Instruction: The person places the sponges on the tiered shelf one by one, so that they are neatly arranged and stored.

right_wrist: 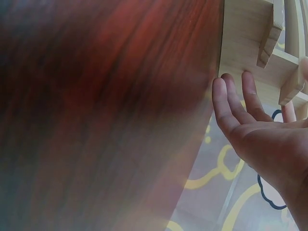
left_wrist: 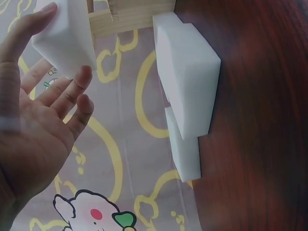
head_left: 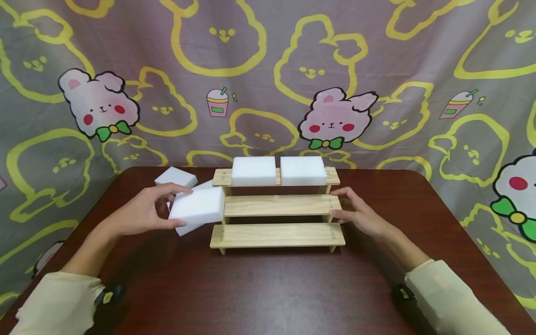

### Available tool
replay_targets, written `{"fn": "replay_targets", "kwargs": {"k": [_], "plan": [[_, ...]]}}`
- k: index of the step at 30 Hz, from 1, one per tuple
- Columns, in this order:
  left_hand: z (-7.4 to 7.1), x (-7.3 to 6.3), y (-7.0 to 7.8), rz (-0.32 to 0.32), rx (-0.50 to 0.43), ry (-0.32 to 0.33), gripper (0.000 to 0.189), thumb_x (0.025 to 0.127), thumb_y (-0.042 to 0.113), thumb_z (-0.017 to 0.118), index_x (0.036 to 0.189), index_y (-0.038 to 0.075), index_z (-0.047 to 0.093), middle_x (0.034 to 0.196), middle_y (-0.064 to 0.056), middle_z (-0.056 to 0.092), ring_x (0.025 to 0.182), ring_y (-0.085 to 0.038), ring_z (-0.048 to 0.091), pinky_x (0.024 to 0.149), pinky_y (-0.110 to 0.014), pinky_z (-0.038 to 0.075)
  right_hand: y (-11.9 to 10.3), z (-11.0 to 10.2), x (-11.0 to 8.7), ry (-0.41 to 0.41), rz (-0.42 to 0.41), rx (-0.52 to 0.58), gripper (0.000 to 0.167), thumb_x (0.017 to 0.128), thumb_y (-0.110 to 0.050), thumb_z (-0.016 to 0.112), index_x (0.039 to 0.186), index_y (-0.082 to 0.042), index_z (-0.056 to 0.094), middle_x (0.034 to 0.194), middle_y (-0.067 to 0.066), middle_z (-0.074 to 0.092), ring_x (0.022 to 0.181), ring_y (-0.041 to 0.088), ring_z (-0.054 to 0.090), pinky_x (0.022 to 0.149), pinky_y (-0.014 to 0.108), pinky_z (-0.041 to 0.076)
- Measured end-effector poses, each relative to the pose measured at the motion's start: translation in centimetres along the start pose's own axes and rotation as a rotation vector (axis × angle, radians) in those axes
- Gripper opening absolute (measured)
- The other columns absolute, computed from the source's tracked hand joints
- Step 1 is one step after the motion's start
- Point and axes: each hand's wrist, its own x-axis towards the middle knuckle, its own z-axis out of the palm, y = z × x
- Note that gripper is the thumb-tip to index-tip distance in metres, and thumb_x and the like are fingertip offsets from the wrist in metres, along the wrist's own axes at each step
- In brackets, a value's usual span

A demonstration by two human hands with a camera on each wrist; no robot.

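Observation:
In the head view my left hand (head_left: 144, 209) pinches a white foam block (head_left: 198, 204) between thumb and fingers, beside the left end of the middle step. The left wrist view shows the same held block (left_wrist: 65, 38) raised off the table, with the other fingers of that hand (left_wrist: 43, 115) spread below it. A three-step wooden shelf (head_left: 276, 235) stands in the middle of the table. My right hand (head_left: 362, 214) grips the right end of its middle step, thumb at the front and index finger at the back. Two white foam blocks (head_left: 254, 170) sit side by side on the top step.
Behind my left hand, more white foam blocks (head_left: 176, 177) lie on the dark wooden table (head_left: 276, 288), one partly hidden by the held block. A patterned curtain (head_left: 259, 83) hangs along the table's back edge.

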Motion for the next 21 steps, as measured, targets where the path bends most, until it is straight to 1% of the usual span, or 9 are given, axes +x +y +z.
{"fn": "replay_targets", "kwargs": {"k": [4,8,11,15,19,21], "plan": [[0.3,0.3,0.1,0.009,0.006,0.009,0.061,0.074,0.023,0.094,0.126,0.008,0.067,0.088,-0.001,0.065,0.07,-0.023,0.058,0.057,-0.028,0.049,0.0,0.0,0.0,-0.001,0.0,0.008,0.05,0.102,-0.011,0.062,0.143,0.001,0.036,0.138,0.029,0.048,0.118,0.028,0.054,0.086,0.039,0.055],[0.6,0.7,0.2,0.041,0.006,0.021,0.059,0.073,0.022,0.095,0.124,0.008,0.069,0.081,0.003,0.064,0.066,-0.023,0.059,0.055,-0.028,0.051,0.0,0.0,0.0,0.0,0.01,0.012,0.051,0.102,-0.011,0.063,0.143,0.001,0.036,0.138,0.028,0.048,0.117,0.03,0.054,0.086,0.039,0.055],[0.8,1.0,0.3,0.065,0.008,0.03,0.058,0.073,0.022,0.095,0.124,0.008,0.07,0.078,0.005,0.061,0.065,-0.017,0.057,0.053,-0.028,0.051,-0.1,0.0,0.0,0.0,0.009,0.019,0.051,0.101,-0.011,0.063,0.144,0.001,0.036,0.138,0.029,0.048,0.117,0.032,0.054,0.086,0.038,0.055],[1.0,1.3,0.5,0.085,0.029,0.048,0.056,0.073,0.021,0.094,0.122,0.008,0.071,0.076,0.006,0.057,0.066,-0.011,0.051,0.053,-0.027,0.047,-0.1,0.0,0.1,0.001,0.014,0.021,0.051,0.101,-0.011,0.063,0.143,0.001,0.037,0.138,0.029,0.048,0.117,0.032,0.054,0.086,0.038,0.055],[1.4,1.6,0.6,0.096,0.048,0.064,0.055,0.072,0.02,0.095,0.121,0.008,0.073,0.074,0.007,0.055,0.066,-0.017,0.05,0.056,-0.026,0.042,0.0,0.0,0.1,0.002,0.021,0.016,0.051,0.101,-0.012,0.064,0.143,0.0,0.037,0.136,0.029,0.049,0.115,0.032,0.055,0.086,0.037,0.056],[1.5,1.7,0.6,0.095,0.05,0.066,0.055,0.072,0.021,0.095,0.121,0.008,0.073,0.074,0.008,0.055,0.067,-0.018,0.051,0.058,-0.026,0.041,0.0,0.0,0.1,0.002,0.02,0.014,0.051,0.101,-0.012,0.064,0.143,0.0,0.037,0.135,0.029,0.049,0.114,0.032,0.055,0.086,0.037,0.056]]}}
